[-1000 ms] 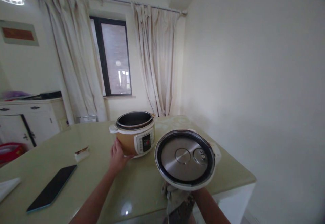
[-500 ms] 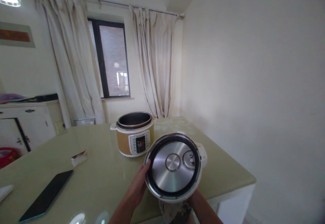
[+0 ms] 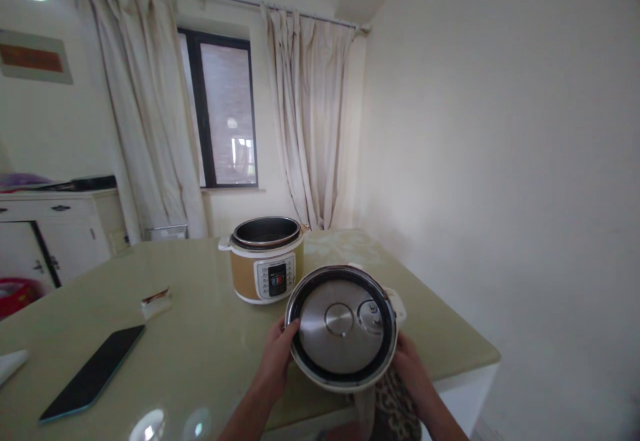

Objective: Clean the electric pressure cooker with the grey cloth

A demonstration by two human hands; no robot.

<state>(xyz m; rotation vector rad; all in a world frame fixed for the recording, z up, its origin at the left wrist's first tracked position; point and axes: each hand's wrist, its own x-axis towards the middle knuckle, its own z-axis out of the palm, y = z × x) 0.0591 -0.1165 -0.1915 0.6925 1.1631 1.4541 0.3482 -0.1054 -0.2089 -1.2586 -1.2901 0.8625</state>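
A round pressure cooker lid is held up over the table's near edge, its metal inner face and black sealing ring turned toward me. My left hand grips its left rim, with the thumb on the front face. On the lower right rim, my right hand is closed, most of its fingers hidden behind the lid. Just behind stands the electric pressure cooker, gold and white with a control panel, its top uncovered and a dark inner pot inside.
The pale green table bears a black tablet at the left and a small white packet farther back. A white object lies at the left edge. A bare wall rises on the right.
My right hand has come up from beneath the lid to its right rim. The lid has tilted slightly. My left hand keeps its grip, and the cooker stays put.
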